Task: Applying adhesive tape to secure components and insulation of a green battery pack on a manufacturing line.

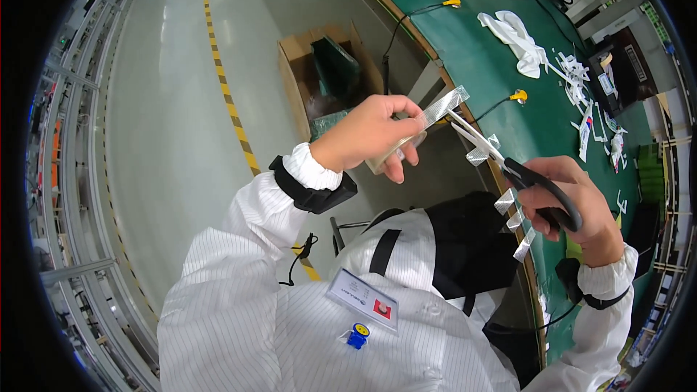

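My left hand [363,134] is closed around a roll of clear tape [390,158], partly hidden by the fingers. From it a shiny tape strip [444,105] stretches to the right, its end over the edge of the green table [465,43]. My right hand [581,203] grips black-handled scissors [541,183] through the loops. Their blades are spread, with the tips close to the strip; whether they touch it I cannot tell. Short cut pieces of tape [504,202] hang in a row along the table edge, below and beside the scissors.
A cardboard box [292,94] with dark green bags stands on the floor beyond my left hand. White gloves [519,43], white scraps [573,72] and yellow clips [518,96] on black cables lie on the table. Striped tape [231,105] marks the floor.
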{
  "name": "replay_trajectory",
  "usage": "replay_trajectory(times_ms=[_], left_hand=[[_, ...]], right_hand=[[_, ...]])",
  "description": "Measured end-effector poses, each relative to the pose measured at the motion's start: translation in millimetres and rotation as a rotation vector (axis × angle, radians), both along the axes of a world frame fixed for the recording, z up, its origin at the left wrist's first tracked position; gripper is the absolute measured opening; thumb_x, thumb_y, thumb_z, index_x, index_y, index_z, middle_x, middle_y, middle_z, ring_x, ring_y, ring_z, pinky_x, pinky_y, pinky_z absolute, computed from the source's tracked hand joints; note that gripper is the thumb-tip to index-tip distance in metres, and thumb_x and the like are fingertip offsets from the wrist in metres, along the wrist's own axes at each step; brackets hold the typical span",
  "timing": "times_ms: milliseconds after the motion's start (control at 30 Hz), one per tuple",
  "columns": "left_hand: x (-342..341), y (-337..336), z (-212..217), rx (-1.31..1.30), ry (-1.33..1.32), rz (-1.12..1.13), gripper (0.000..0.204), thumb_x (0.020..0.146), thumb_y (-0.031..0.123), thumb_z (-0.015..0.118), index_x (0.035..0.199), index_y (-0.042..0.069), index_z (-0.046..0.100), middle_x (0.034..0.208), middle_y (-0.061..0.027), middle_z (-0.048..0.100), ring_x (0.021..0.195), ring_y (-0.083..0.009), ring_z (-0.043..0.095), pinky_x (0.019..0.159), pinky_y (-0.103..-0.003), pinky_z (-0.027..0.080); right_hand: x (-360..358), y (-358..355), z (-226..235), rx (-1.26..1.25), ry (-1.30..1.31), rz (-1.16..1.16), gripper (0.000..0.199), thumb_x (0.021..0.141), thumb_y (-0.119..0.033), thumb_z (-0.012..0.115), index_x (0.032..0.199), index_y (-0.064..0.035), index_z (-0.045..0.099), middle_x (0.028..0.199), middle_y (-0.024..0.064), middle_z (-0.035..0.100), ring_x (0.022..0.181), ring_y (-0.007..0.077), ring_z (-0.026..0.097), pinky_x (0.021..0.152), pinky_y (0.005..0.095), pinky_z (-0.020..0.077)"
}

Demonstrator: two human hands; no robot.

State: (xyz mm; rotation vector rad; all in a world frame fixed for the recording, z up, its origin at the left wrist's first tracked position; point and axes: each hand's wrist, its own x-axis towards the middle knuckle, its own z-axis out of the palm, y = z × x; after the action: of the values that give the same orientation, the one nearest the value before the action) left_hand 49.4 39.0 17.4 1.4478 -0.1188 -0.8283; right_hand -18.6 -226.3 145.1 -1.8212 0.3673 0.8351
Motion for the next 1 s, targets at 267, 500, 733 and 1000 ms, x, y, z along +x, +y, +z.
replay_trajectory(times_ms=[267, 500, 733, 1000], left_hand=[[5, -1, -4, -0.150, 0.118, 0.052, 0.019, 0.097, 0.016, 0.060, 0.109, 0.002, 0.059, 0.065, -0.0080, 0.063, 0.047, -0.0186, 0.063, 0.048, -0.030, 0.053], [8, 2, -8, -0.229, 0.165, 0.068, 0.017, 0.097, 0.012, 0.059, 0.109, 0.000, 0.059, 0.056, -0.0038, 0.057, 0.041, -0.0161, 0.056, 0.045, -0.035, 0.052], [7, 2, -7, -0.273, 0.219, 0.073, 0.019, 0.098, 0.014, 0.059, 0.111, 0.000, 0.058, 0.054, -0.0042, 0.056, 0.039, -0.0157, 0.054, 0.043, -0.035, 0.050], [9, 3, -11, -0.255, 0.198, 0.056, 0.021, 0.098, 0.017, 0.060, 0.112, 0.000, 0.058, 0.054, -0.0048, 0.056, 0.039, -0.0161, 0.055, 0.044, -0.037, 0.052]], right_hand=[[10, 18, -23, 0.061, 0.026, -0.048, 0.029, 0.087, -0.020, 0.068, 0.100, 0.0060, 0.064, 0.064, 0.0057, 0.058, 0.046, 0.0126, 0.055, 0.037, 0.0252, 0.0378], [15, 30, -31, 0.109, 0.010, -0.129, 0.028, 0.085, -0.024, 0.071, 0.091, 0.0027, 0.064, 0.065, 0.0040, 0.057, 0.046, 0.0107, 0.053, 0.037, 0.0249, 0.0376], [22, 31, -36, 0.076, 0.029, -0.113, 0.030, 0.085, -0.024, 0.071, 0.092, 0.0036, 0.063, 0.066, 0.0035, 0.056, 0.046, 0.0100, 0.053, 0.037, 0.0241, 0.0371], [23, 22, -44, 0.121, -0.023, -0.053, 0.028, 0.084, -0.018, 0.071, 0.096, 0.0063, 0.065, 0.064, 0.0040, 0.058, 0.042, 0.0088, 0.052, 0.034, 0.0229, 0.0375]])
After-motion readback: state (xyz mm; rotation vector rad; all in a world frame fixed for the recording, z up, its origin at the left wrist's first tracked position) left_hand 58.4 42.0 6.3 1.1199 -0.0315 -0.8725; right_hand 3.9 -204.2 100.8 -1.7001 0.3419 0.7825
